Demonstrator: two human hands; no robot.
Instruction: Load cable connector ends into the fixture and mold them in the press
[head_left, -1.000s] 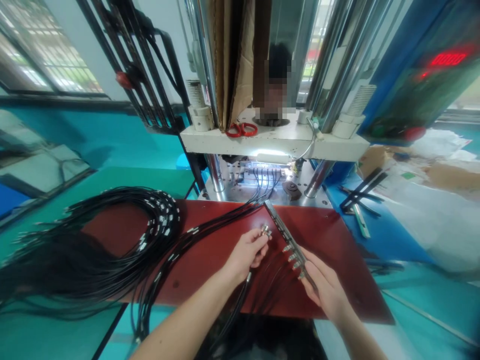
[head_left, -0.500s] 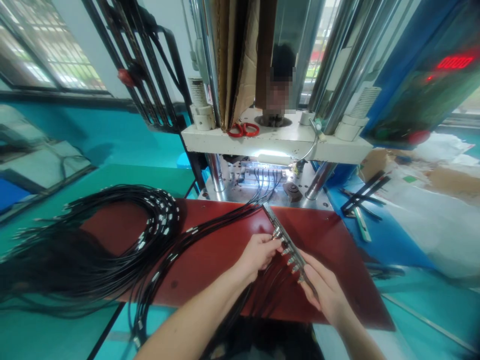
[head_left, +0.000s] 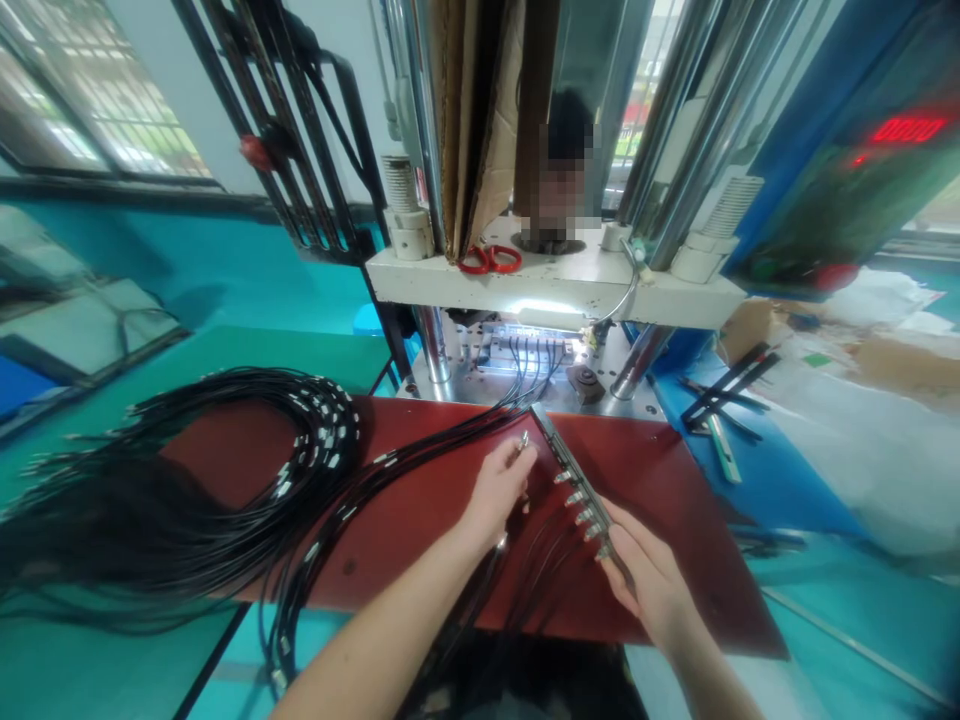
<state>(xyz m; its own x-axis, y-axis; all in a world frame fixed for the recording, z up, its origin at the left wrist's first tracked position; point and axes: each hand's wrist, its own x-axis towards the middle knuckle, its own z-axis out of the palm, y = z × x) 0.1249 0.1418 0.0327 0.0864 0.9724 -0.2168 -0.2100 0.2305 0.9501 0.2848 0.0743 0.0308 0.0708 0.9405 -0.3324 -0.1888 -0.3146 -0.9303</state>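
Observation:
My right hand grips the lower end of a long metal bar, which slants up toward the press. Several silvery connectors stick out of the bar's left side, with thin black cables hanging below. Left of the bar, my left hand pinches a small metal cable connector, apart from the bar. Beneath both hands lies the red-brown board. More black cables run across it into the lit fixture of the press.
A large coil of black cables with white tags covers the left side. The white press plate carries red-handled scissors. Tools and plastic bags lie at right. Part of a person's head shows behind the press.
My left hand has moved left, away from the bar, with a connector now visible in its fingers. My right hand still holds the bar in nearly the same place.

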